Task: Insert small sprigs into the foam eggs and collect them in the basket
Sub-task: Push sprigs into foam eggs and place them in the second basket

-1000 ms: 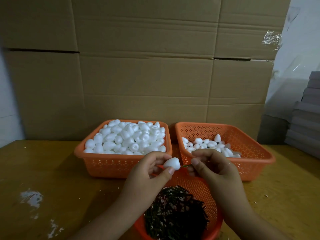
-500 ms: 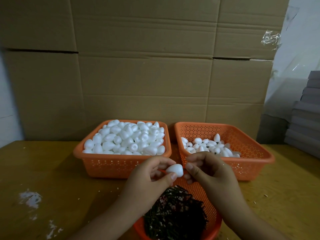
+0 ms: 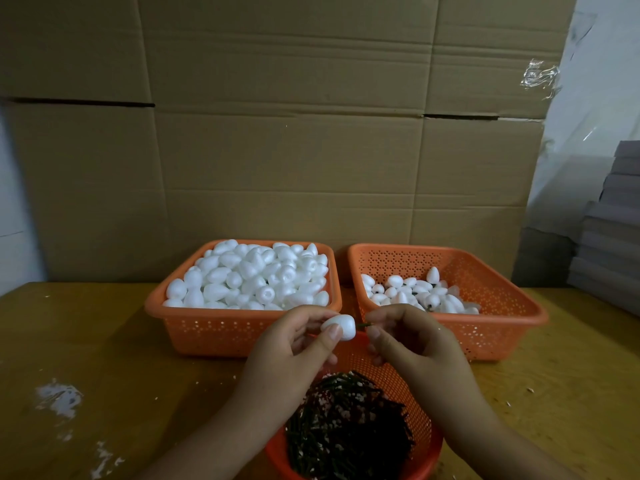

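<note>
The person's left hand (image 3: 294,344) pinched a white foam egg (image 3: 340,326) between thumb and fingertips, holding it up over the far rim of the round orange basket (image 3: 420,455) nearest them. The right hand (image 3: 412,337) sat just beside it, thumb and forefinger pressed together on a thin green sprig (image 3: 363,325) whose tip met the narrow end of the egg; the other fingers curled loosely underneath. That round basket was heaped with dark green sprigs (image 3: 346,431). Behind the hands stood two square orange baskets side by side on the wooden table (image 3: 86,341): the left basket (image 3: 214,332) was piled full of plain foam eggs (image 3: 249,275), and the right basket (image 3: 502,323) held a thin layer of finished eggs (image 3: 415,292). A wall of cardboard boxes (image 3: 294,133) rose behind everything
</note>
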Demonstrator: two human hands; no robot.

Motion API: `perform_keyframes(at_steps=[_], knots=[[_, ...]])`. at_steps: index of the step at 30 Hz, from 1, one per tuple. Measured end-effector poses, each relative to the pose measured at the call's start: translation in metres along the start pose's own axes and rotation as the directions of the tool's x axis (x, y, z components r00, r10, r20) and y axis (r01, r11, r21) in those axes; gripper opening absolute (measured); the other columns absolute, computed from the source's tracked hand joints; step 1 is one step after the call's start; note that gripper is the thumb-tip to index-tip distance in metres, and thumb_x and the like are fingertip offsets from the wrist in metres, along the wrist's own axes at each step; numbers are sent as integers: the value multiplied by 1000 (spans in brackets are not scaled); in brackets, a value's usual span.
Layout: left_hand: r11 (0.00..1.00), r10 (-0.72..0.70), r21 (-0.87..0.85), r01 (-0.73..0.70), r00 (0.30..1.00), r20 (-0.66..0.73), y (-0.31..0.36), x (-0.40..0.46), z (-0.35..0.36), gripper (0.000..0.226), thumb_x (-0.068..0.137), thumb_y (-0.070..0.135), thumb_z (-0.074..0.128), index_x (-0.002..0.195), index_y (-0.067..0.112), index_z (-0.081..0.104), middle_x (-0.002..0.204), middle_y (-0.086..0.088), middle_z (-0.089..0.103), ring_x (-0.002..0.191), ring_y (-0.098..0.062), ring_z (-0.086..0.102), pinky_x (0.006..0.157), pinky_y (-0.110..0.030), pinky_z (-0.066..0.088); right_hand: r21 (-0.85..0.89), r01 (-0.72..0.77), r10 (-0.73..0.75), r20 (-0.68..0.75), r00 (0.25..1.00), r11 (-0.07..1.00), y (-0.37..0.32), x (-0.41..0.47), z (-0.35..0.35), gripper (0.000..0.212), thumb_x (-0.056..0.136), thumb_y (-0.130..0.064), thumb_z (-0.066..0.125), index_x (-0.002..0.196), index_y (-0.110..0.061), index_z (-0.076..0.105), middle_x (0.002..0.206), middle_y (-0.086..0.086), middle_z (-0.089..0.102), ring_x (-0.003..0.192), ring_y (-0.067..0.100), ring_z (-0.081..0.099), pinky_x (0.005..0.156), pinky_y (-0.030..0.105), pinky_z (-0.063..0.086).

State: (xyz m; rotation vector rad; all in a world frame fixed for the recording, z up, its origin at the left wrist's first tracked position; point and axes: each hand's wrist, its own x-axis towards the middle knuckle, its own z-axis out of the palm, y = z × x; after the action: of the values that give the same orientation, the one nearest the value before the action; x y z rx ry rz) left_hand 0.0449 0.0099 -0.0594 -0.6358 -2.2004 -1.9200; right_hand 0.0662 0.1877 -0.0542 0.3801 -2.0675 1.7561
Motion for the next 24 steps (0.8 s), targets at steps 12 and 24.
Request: perform_keyframes(at_steps=[12, 24], knots=[[1000, -16, -23, 16, 1000, 22, 4, -1, 0, 35, 77, 36, 70, 111, 31, 63, 102, 13, 73, 84, -11, 70, 72, -21, 54, -9, 9, -9, -25, 1000, 1000, 1, 2, 1, 9, 90, -9, 63, 82, -7, 67, 61, 0, 61, 58, 10, 58, 58, 21, 49], [999, -8, 48, 5, 998, 64, 2, -1, -1, 38, 83, 16, 76, 113, 37, 61, 108, 13, 70, 93, -5, 68, 81, -23, 52, -23, -4, 3, -25, 1000, 1000, -1, 2, 2, 31, 84, -33, 59, 78, -3, 65, 61, 9, 61, 57, 10, 58, 57, 19, 48]])
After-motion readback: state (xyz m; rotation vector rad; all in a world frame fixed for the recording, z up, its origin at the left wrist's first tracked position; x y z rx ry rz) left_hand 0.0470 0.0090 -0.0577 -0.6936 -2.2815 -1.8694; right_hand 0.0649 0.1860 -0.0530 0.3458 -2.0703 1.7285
